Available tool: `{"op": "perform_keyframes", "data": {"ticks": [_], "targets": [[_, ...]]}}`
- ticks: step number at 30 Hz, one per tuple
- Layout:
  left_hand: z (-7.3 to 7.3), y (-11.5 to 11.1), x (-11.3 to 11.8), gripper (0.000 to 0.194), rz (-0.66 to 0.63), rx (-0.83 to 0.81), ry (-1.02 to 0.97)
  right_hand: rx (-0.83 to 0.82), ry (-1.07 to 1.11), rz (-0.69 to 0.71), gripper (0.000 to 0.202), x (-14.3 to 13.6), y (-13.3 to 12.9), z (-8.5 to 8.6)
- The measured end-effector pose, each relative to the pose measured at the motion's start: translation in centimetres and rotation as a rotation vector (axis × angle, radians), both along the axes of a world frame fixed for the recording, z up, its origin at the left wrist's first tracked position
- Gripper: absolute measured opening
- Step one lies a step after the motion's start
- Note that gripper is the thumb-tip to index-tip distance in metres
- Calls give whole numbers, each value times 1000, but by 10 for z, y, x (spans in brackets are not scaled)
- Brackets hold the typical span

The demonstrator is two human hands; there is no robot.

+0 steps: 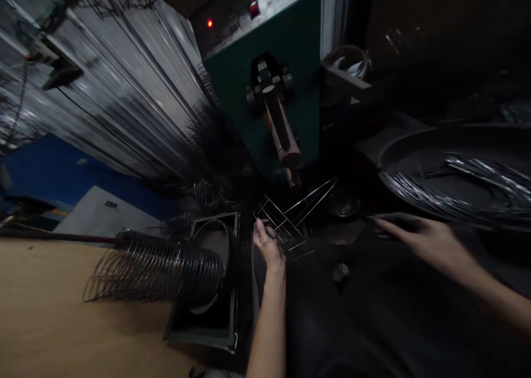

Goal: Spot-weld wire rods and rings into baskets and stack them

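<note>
My left hand [269, 244] is closed on the left side of a wire rack [286, 223], a small frame of thin shiny rods with a long arm slanting up to the right. The rack is just below the copper-coloured tip [292, 176] of a machine's electrode arm [282, 126]; I cannot tell if they touch. To the right, my right hand [427, 242] is apart from the rack, near the front rim of a large round basin [384, 156]. Its fingers stretch to the left, slightly blurred, and no object shows in them. Bundled metal wires [415, 192] lie in the basin.
A green machine cabinet [232, 73] with a lit red lamp [209, 23] stands ahead. On the left, a row of wire rings [157, 267] extends into a dark crate [203, 339]. Dark cloth [373, 311] covers my lap, with a round knob-like object [341, 273] above it.
</note>
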State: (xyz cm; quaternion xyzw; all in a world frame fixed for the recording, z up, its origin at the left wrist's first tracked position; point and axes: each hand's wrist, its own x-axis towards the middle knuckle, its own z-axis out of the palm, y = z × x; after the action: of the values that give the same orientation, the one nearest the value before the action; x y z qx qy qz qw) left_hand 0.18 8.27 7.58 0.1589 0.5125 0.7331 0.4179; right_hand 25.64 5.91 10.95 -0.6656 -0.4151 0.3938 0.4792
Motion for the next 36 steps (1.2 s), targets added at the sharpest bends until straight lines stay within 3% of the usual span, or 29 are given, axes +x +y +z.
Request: {"op": "perform_keyframes", "data": {"ticks": [4,8,18,25,36], "targets": [[2,2,-4,49,0,-10,-30,-74,362,87,24,-63,37,14],[0,4,-11,49,14,-7,-45,-48,570,101,42,-94,56,13],[-4,9,-24,46,-1,-22,53,-166,847,-26,35,-112,55,21],[-5,10,-24,45,-12,-48,60,-143,832,-64,30,-118,57,15],[2,16,-28,47,-33,-89,43,-156,867,-143,27,-125,63,23]]}}
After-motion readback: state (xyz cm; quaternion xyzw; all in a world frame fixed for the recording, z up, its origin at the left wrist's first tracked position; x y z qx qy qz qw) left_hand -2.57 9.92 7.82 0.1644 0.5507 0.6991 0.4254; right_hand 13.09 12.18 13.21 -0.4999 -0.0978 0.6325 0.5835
